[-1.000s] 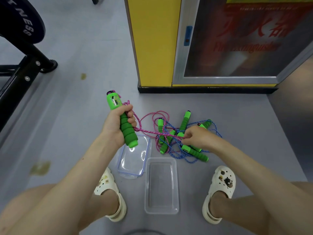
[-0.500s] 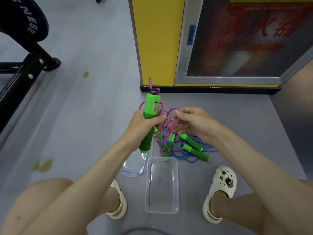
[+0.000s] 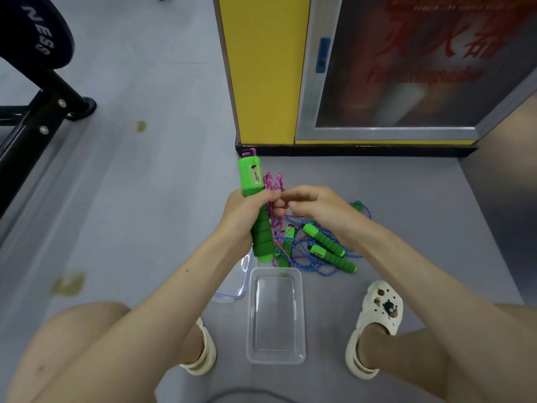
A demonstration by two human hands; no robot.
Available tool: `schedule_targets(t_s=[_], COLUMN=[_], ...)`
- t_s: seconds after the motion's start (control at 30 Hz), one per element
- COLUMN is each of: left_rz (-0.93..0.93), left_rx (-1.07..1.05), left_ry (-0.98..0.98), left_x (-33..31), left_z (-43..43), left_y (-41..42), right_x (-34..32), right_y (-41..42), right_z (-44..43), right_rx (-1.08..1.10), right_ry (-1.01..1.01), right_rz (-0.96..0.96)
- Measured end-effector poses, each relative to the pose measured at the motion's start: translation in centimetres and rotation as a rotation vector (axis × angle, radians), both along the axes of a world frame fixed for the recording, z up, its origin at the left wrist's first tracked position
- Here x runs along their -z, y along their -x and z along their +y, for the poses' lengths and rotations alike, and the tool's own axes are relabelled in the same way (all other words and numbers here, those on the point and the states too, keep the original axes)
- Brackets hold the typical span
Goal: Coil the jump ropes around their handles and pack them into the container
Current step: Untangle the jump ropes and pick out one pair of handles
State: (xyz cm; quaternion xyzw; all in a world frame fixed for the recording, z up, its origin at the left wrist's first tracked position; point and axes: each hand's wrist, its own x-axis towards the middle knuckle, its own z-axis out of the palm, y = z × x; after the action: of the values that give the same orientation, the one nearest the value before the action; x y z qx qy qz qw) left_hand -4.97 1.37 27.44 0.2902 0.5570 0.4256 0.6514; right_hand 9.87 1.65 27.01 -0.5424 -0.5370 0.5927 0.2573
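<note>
Handle (image 3: 262,234) in left grip (image 3: 242,213) — right grip (image 3: 319,207) pinches rope (image 3: 272,181).

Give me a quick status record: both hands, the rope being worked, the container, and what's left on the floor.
left hand: grips green handle, held upright
right hand: pinches pink rope beside that handle
container: open on the floor, nothing inside
lid: on the floor, left of container
floor pile: blue rope and spare handles, tangled, not coiled
</note>
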Motion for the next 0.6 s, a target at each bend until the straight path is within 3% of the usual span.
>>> schedule_targets(t_s=[0.17, 0.27, 0.4, 0.6], left_rz=[-0.105, -0.136, -0.323, -0.339], left_rx=[-0.088, -0.082, -0.107, -0.229], left_ry=[0.065, 0.082, 0.190, 0.131], left_x=[0.1, 0.2, 0.4, 0.8], left_z=[0.2, 0.2, 0.2, 0.9], left_y=[0.3, 0.4, 0.5, 1.0], right_x=[1.0, 1.4, 2.0, 1.7], right_y=[1.0, 1.4, 1.6, 1.7], right_z=[-0.9, -1.2, -1.1, -0.9], right_rx=[-0.143, -0.115, -0.118, -0.067], right_ry=[-0.083, -0.103, -0.228, -0.252], right_rz=[-0.107, -0.072, -0.211, -0.175])
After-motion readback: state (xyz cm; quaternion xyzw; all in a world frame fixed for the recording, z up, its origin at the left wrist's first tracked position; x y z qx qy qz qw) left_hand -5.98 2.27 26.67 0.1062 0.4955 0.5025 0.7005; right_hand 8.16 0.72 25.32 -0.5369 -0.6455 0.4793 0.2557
